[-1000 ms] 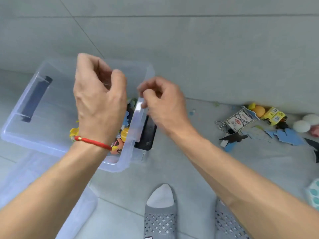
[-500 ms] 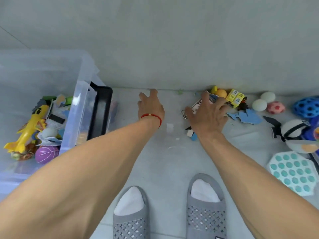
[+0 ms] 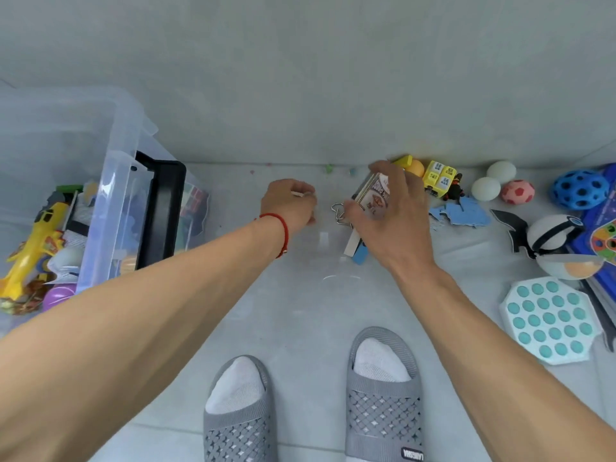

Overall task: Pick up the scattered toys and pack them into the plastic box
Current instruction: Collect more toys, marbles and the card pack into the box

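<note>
- The plastic box (image 3: 110,181) sits on the floor (image 3: 300,311) at the left, and it has toys in it, like a yellow plane (image 3: 36,241) and a purple ball (image 3: 58,295).
- More toys lie on the floor at the right, well apart from the box.
- The right hand (image 3: 393,215) grips a small card box (image 3: 373,195) and holds it just above the floor.
- A wire clip (image 3: 340,213) lies just beside that hand.
- The left hand (image 3: 290,205) has curled fingers and seems to pinch something small and white; I cannot tell what it is.
- I think the step is picking up toys.
- Next, the hands need to carry these things left and drop them in the box.
- Two white balls (image 3: 486,188), a pink ball (image 3: 518,191), a blue ball (image 3: 580,190), blue foam bits (image 3: 466,213) and a bubble pad (image 3: 550,318) still wait.
</note>
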